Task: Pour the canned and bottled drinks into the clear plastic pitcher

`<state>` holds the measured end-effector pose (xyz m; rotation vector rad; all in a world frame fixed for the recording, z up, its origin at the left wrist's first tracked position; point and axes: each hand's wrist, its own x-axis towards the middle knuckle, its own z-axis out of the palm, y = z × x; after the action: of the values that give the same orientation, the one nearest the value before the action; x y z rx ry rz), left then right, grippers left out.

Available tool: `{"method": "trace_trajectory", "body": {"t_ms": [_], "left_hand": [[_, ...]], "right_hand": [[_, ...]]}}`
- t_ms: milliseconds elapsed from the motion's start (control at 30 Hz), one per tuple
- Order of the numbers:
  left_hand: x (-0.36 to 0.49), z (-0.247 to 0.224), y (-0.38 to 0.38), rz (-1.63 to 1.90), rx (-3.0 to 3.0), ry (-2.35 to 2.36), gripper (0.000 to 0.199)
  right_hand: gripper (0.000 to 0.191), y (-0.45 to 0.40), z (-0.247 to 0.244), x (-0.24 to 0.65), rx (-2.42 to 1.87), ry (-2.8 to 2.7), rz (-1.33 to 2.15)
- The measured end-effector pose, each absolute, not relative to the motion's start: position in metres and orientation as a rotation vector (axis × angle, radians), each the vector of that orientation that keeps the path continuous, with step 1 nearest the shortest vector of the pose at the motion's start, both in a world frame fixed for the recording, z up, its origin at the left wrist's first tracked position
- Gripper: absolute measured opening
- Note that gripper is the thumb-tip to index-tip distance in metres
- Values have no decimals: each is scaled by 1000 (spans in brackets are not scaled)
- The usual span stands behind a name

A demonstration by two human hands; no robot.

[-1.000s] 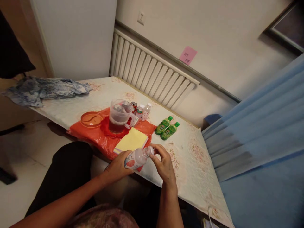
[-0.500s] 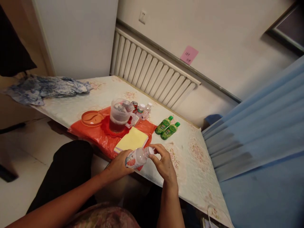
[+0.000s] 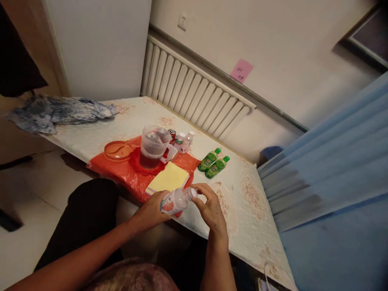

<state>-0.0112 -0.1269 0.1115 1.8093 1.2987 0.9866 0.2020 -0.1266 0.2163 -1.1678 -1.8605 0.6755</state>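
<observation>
My left hand (image 3: 153,210) is wrapped round the body of a clear bottle (image 3: 178,200) with a pink fruit label, tilted with its neck to the right. The fingers and thumb of my right hand (image 3: 209,204) are closed on its white cap (image 3: 192,193). Just beyond the bottle lies a yellow pad (image 3: 169,177) on a red plastic bag (image 3: 103,165). A clear pitcher (image 3: 150,151) holding dark liquid stands on a red scalloped dish (image 3: 136,163), with an orange lid (image 3: 117,151) to its left.
Behind the pitcher stand a can (image 3: 172,134) and two bottles with white caps (image 3: 186,142). Two green bottles (image 3: 216,166) lie farther right on the flowered tablecloth (image 3: 248,218). A patterned cloth (image 3: 72,111) covers the far left corner; a blue curtain (image 3: 330,182) hangs at the right.
</observation>
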Motion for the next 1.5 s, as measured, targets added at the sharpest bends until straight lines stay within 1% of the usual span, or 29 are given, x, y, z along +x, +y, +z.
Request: {"method": "trace_trajectory", "body": {"t_ms": [133, 600, 800, 1033, 1333, 1500], "left_hand": [[-11, 112, -127, 970, 1798, 1321, 52], [-9, 108, -126, 974, 1808, 1312, 48], [-9, 108, -126, 957, 1811, 1324, 50], [-9, 105, -126, 963, 1798, 1308, 45], [-9, 103, -125, 970, 1827, 1305, 42], [-9, 105, -125, 975, 1826, 1310, 43]], "right_hand": [[30, -126, 215, 202, -1156, -1851, 668], [26, -127, 214, 202, -1155, -1828, 645], [28, -127, 213, 201, -1178, -1817, 651], [28, -127, 214, 201, -1205, -1807, 657], [23, -125, 213, 201, -1245, -1782, 655], [23, -125, 213, 202, -1257, -1750, 664]]}}
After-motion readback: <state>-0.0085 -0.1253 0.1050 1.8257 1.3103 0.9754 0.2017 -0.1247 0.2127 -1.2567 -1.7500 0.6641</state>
